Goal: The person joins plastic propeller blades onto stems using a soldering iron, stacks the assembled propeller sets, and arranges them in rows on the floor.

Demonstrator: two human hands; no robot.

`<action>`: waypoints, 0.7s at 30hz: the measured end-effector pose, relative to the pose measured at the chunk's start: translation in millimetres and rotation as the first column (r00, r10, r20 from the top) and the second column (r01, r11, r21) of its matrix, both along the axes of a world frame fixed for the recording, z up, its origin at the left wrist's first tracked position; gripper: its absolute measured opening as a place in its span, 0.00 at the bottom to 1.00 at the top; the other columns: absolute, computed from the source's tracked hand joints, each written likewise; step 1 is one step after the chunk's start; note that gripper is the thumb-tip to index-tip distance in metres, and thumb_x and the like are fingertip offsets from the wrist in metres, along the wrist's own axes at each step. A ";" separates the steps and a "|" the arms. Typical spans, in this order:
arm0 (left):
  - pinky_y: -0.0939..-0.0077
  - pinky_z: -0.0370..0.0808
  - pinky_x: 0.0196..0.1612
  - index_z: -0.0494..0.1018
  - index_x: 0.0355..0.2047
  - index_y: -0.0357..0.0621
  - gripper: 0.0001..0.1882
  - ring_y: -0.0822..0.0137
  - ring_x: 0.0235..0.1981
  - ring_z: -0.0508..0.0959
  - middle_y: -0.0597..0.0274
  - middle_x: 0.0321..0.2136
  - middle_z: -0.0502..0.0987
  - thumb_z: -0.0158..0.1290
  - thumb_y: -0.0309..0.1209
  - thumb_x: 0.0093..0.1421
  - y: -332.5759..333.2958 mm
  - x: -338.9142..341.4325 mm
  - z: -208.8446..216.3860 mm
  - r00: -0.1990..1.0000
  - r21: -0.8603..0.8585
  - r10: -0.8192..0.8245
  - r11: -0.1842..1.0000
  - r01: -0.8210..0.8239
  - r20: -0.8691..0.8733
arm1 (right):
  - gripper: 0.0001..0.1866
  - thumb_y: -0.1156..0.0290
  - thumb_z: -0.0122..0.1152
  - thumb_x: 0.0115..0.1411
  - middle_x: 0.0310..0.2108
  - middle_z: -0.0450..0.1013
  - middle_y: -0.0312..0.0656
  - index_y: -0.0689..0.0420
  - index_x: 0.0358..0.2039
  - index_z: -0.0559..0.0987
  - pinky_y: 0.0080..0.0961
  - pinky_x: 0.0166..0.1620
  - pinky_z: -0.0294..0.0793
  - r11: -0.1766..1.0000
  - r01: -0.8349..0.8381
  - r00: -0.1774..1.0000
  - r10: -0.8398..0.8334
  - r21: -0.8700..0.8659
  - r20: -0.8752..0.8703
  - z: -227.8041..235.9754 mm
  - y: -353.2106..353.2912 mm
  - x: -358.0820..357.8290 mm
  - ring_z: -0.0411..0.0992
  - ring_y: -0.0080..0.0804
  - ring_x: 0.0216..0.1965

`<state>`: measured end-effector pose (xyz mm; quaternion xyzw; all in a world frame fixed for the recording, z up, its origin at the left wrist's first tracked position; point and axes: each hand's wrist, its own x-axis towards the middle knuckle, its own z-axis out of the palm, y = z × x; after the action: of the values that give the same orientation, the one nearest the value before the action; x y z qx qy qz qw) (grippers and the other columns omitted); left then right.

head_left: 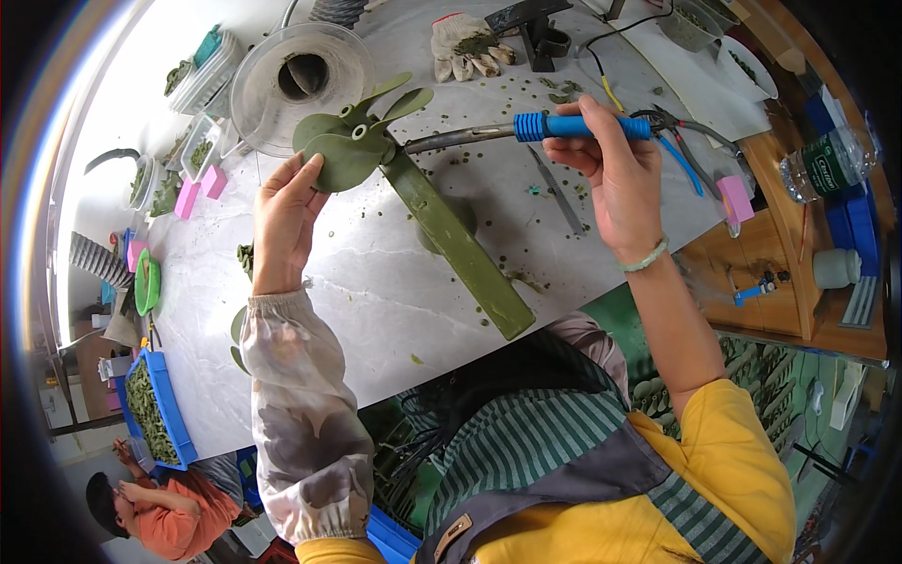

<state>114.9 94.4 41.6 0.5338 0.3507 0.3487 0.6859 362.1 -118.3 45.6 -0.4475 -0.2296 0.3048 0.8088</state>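
My left hand (285, 221) pinches the rounded edge of a dark green, wax-like piece (348, 167) with flat leaf-shaped lobes and two small rings. A long flat green bar (460, 252) runs from beneath that piece toward the table's front edge; how the two join is hard to see. My right hand (615, 183) is closed around the blue ribbed handle of a soldering iron (564, 127). Its metal shaft reaches left, and the tip meets the piece near the bar's upper end. A thin metal blade (556, 193) lies on the table below the handle.
Green crumbs dot the white table (348, 273). A clear round funnel hood (254, 103) stands at far left, with a stained glove (465, 47) and a black stand (536, 33) beyond. Pliers (691, 141) lie right. A person in orange (178, 517) is at lower left, by a blue tray (174, 423).
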 end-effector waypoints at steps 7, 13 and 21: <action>0.78 0.75 0.47 0.70 0.46 0.32 0.15 0.70 0.40 0.78 0.57 0.40 0.77 0.52 0.27 0.61 1.0 -0.1 0.0 1.000 -0.003 -0.002 1.000 0.002 0.001 | 0.13 0.66 0.58 0.61 0.30 0.76 0.44 0.66 0.32 0.77 0.25 0.34 0.81 1.000 -0.009 1.000 0.009 -0.015 0.002 4.1 -5.9 -1.5 0.78 0.30 0.26; 0.78 0.75 0.47 0.70 0.46 0.31 0.14 0.69 0.40 0.78 0.57 0.40 0.77 0.51 0.27 0.62 0.4 -0.2 0.3 1.000 -0.001 -0.005 1.000 0.005 0.011 | 0.13 0.66 0.57 0.61 0.30 0.76 0.43 0.66 0.32 0.77 0.25 0.34 0.81 1.000 -0.003 1.000 0.003 -0.030 -0.002 3.6 -3.8 -0.8 0.78 0.30 0.27; 0.77 0.75 0.47 0.70 0.47 0.31 0.15 0.69 0.40 0.78 0.57 0.39 0.77 0.51 0.27 0.62 -1.6 0.5 1.3 1.000 -0.005 -0.007 1.000 0.007 0.006 | 0.14 0.66 0.57 0.60 0.27 0.76 0.43 0.67 0.36 0.78 0.20 0.35 0.80 1.000 0.008 1.000 -0.008 0.004 0.003 -3.2 6.3 2.1 0.77 0.27 0.28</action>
<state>115.4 92.9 42.8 0.5323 0.3477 0.3470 0.6894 364.2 -112.0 42.4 -0.4472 -0.2295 0.3004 0.8106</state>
